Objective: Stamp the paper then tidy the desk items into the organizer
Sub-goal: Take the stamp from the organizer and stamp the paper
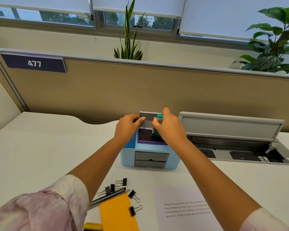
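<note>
Head view, everything placed against the light blue organizer [150, 157] at desk centre: on its top, an open purple ink pad [146, 136] with grey lid [146, 120] raised upright at the far edge. Left hand [128, 125] pinching that lid's left end, thumb across its face. Right hand [169, 126] wrapped around a teal-capped stamp [159, 120], base pressed down onto the pad's right part. Nearer than the organizer, to its right, a printed paper [187, 209] flat on the desk. Nearer and left, scattered black binder clips [133, 210], two pencils [107, 198], an orange notepad [117, 214].
</note>
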The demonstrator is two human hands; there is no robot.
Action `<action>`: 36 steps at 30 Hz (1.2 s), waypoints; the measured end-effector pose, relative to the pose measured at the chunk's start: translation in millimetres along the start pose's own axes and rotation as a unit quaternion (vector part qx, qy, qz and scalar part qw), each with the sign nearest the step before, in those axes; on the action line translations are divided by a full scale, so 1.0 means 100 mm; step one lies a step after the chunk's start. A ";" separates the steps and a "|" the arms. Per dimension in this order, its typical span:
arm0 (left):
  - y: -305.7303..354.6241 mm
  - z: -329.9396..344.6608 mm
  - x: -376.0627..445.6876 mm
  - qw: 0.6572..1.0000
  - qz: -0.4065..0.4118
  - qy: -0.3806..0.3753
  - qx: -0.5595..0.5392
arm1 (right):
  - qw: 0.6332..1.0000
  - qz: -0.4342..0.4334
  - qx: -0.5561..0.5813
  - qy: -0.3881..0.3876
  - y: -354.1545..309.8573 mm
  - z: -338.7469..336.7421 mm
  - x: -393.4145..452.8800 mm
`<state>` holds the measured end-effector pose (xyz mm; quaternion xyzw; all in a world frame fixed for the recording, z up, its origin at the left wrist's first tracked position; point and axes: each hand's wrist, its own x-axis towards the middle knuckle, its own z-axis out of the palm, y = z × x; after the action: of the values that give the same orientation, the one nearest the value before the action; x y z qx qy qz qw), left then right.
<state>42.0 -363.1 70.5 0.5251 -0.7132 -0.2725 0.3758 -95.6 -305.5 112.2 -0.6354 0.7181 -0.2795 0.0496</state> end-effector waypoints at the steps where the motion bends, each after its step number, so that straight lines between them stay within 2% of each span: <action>1: 0.00 0.00 0.00 1.000 -0.001 0.000 -0.001 | 1.000 0.001 0.001 -0.002 0.00 0.00 0.00; 10: 0.00 -0.01 0.01 1.000 -0.014 -0.003 0.006 | 0.999 -0.027 0.011 -0.030 0.01 -0.01 0.00; 14: 0.00 0.00 0.00 1.000 -0.015 -0.005 0.002 | 0.999 -0.027 0.022 -0.028 0.05 0.01 -0.01; 18: -0.02 -0.01 0.00 1.000 -0.020 -0.013 -0.008 | 0.997 -0.010 0.053 -0.057 0.08 -0.05 0.08; 22: -0.01 -0.03 0.01 1.000 -0.015 -0.010 -0.009 | 0.995 -0.030 0.080 -0.048 -0.01 -0.05 0.13; 36: -0.02 -0.04 -0.01 1.000 -0.001 -0.014 -0.010 | 0.998 -0.043 0.034 -0.019 -0.07 0.08 0.08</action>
<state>46.0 -362.9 71.2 0.5183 -0.7151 -0.2876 0.3704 -87.7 -315.8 110.8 -0.6685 0.6794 -0.2936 0.0722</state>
